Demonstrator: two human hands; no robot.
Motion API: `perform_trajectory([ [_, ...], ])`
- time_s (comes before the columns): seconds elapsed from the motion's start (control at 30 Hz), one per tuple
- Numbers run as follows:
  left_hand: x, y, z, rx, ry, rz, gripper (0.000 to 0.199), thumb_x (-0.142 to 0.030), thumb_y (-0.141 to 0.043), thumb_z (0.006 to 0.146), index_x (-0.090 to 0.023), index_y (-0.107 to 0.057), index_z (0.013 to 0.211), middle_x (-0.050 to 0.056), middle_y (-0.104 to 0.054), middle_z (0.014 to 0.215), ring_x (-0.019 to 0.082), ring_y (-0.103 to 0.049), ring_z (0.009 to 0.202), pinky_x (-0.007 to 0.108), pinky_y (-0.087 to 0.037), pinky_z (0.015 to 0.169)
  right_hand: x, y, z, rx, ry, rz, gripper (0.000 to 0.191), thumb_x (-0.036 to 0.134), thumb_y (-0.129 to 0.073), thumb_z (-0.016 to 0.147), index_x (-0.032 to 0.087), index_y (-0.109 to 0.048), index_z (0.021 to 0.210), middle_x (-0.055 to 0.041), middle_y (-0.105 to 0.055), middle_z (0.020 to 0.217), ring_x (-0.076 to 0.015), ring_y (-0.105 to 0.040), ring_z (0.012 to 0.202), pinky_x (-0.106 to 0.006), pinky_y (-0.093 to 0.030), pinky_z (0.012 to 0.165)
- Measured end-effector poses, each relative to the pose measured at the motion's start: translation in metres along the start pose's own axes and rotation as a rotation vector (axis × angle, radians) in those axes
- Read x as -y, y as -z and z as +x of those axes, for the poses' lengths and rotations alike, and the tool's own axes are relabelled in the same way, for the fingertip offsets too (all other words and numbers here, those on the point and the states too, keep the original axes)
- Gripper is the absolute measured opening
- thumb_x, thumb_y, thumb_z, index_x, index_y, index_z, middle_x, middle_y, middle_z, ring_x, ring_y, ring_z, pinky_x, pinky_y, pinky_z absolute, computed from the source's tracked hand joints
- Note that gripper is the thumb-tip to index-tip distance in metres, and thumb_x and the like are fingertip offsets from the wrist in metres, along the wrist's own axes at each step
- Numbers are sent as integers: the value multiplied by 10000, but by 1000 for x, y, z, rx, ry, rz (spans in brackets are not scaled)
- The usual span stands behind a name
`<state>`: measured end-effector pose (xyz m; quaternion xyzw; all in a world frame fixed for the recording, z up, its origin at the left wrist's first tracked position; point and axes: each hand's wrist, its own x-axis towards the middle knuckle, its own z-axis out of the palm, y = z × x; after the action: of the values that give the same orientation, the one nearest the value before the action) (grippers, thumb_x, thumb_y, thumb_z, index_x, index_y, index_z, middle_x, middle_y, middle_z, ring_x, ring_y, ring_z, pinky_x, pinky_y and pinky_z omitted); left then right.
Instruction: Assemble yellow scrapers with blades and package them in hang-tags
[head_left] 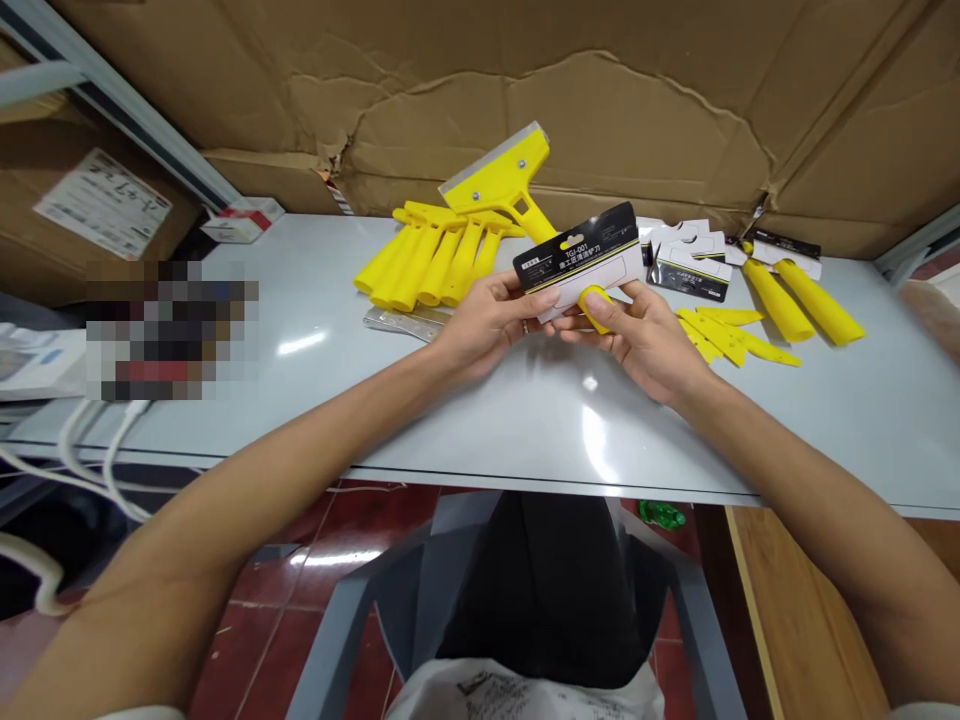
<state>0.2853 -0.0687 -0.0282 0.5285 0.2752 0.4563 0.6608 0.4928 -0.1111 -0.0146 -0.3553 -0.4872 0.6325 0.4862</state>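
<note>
A yellow scraper with a wide metal blade along its head is held above the table, tilted up to the left. A black-and-white header card, printed TGJ-001, lies across its handle and hides the middle of it. My left hand pinches the card's lower left part between thumb and fingers. My right hand grips the rounded yellow handle end, thumb on top, fingers partly hidden beneath. Left of my hands lies a pile of yellow scraper handles, with flat metal strips in front.
Right of my hands are loose printed cards, small flat yellow pieces and two yellow handles. Cardboard stands behind the table. A small red-and-white box and white cables are at the left.
</note>
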Motion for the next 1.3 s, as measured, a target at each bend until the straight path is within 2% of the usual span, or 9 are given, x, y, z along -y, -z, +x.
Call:
perform_trajectory([
  [0.2,3,10,8,-113,-98,-38,307,-393,-998,788,-243,-852,1012,21,-821,1108,151,-722,977,244,-602,820,-3,1,0,19,-51,-5,566,523,-1000,774,243,-677,1145,-36,-827,1048,-222,-832,927,-392,-714,880],
  [0.37,-4,21,14,-211,-150,-14,239,-375,-948,818,-260,-798,964,16,-819,1164,186,-736,1084,268,-623,860,-5,5,0,-1,-54,-29,515,486,-981,786,250,-661,1113,-30,-832,1031,-214,-826,917,-396,-702,876],
  [0.53,-12,35,17,-276,-174,23,316,-443,-939,847,-259,-744,1013,27,-803,1229,244,-723,1260,312,-629,944,-2,8,1,-20,-39,-72,512,440,-976,770,253,-627,1093,-26,-838,1019,-207,-814,884,-401,-696,855],
  [0.77,-23,55,26,-391,-204,-61,281,-412,-951,796,-278,-741,928,8,-818,1153,260,-713,1314,285,-633,896,5,11,1,-17,-26,-145,497,452,-957,784,249,-630,1099,-23,-828,1000,-199,-799,814,-383,-691,799],
  [0.87,-27,62,27,-374,-221,-59,272,-367,-968,775,-308,-734,901,-27,-822,1140,256,-697,1341,301,-637,924,8,12,0,72,-52,-153,476,441,-927,842,253,-593,1123,-8,-823,982,-189,-790,739,-375,-686,754],
  [0.97,-27,58,23,-317,-217,-7,256,-374,-962,795,-313,-738,901,-36,-825,1127,264,-701,1332,326,-640,917,15,12,-3,237,-105,-127,528,397,-914,870,266,-545,1225,-17,-836,1027,-220,-830,805,-397,-695,820],
  [1.1,-21,33,12,-189,-130,28,366,-392,-1007,722,-261,-792,988,9,-823,1072,227,-759,1039,305,-624,805,24,8,-7,338,-99,-38,628,426,-878,904,313,-503,1395,-13,-828,1114,-233,-843,883,-398,-704,816],
  [1.2,-15,12,4,-48,-58,-2,430,-365,-1045,662,-206,-816,989,24,-801,988,164,-721,843,289,-606,764,22,5,-9,271,-46,-31,509,488,-895,886,269,-599,1238,-19,-810,1053,-203,-796,748,-329,-660,610],
  [1.3,-12,2,-1,8,-6,-20,410,-363,-1048,671,-186,-825,966,37,-786,983,161,-715,848,293,-613,774,20,-1,-10,193,9,-105,470,558,-930,843,208,-672,1020,-28,-761,894,-148,-672,575,-287,-548,453],
])
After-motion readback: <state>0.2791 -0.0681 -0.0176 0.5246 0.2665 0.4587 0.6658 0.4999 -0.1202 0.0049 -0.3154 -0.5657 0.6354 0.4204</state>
